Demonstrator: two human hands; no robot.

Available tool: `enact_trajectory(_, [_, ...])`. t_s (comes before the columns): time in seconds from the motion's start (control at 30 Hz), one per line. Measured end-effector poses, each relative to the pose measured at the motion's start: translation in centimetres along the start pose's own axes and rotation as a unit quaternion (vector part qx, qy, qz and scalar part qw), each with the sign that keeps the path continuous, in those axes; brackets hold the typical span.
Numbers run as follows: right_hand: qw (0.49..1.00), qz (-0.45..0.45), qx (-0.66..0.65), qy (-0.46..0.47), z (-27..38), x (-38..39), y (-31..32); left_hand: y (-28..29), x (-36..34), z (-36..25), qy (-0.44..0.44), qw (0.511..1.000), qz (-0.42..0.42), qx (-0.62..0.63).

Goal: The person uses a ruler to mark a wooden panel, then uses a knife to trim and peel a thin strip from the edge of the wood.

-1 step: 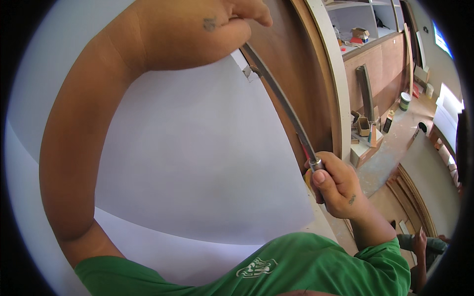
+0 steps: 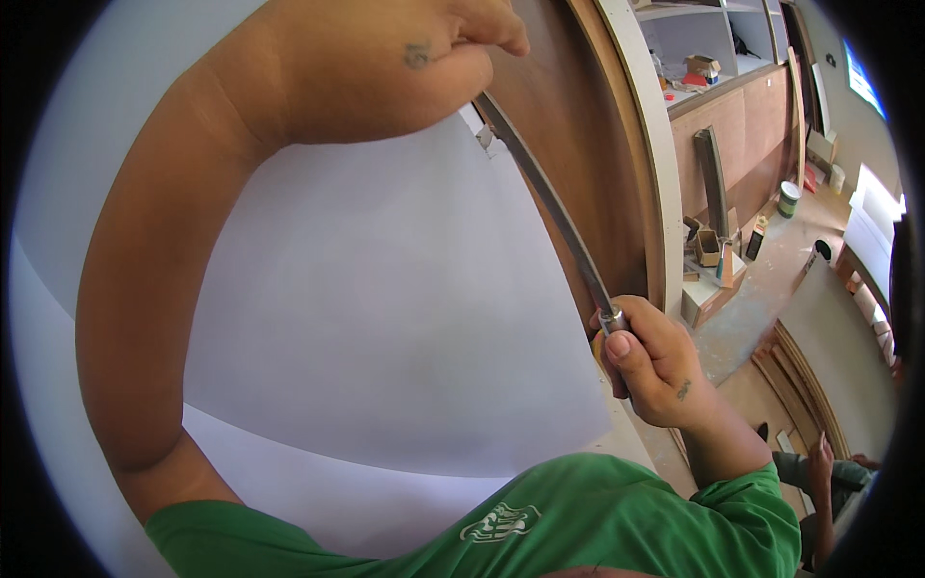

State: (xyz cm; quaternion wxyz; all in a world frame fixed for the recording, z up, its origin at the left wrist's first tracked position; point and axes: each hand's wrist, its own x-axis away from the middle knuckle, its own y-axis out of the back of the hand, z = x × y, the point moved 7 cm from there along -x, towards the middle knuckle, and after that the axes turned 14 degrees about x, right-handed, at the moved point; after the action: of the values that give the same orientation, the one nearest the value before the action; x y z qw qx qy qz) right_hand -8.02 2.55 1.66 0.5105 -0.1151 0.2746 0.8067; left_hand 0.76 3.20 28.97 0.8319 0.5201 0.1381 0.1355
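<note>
My right hand (image 2: 646, 361) grips the handle of a long flat metal file (image 2: 549, 198), its thumb over the shiny collar. The bar runs up along the edge of a white sheet (image 2: 385, 289) to my left hand (image 2: 453, 58), whose curled fingers cover its far end; their exact hold is partly hidden. A small broken patch (image 2: 487, 135) shows at the sheet's edge, beside the bar. A brown wooden panel (image 2: 588, 144) with a pale edge strip stands just to the right.
At right are a shelving unit (image 2: 723, 120) with clutter, a can (image 2: 788, 197), boxes (image 2: 708, 250), stacked boards (image 2: 800, 385) and a large curved sheet (image 2: 838, 328). Another person's hand (image 2: 821, 462) and grey-clad legs show at lower right.
Both hands and the bar have shifted very slightly, the left hand a little downward and the right a little leftward. The other person's hand has moved slightly.
</note>
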Motion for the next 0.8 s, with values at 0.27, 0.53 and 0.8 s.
enact_trajectory(0.27, [0.998,-0.023,0.051,-0.04,0.9,-0.5,-1.5,-2.6,1.0,1.4,0.143,0.975,0.171,0.017])
enact_trajectory(0.53, [0.992,-0.014,0.105,-0.069,1.6,0.0,-1.2,-2.2,1.2,-0.1,0.091,0.989,0.107,0.037])
enact_trajectory(0.8, [0.986,-0.014,0.13,-0.1,1.5,-0.9,-1.8,-3.7,2.1,0.2,0.193,0.978,0.061,-0.051])
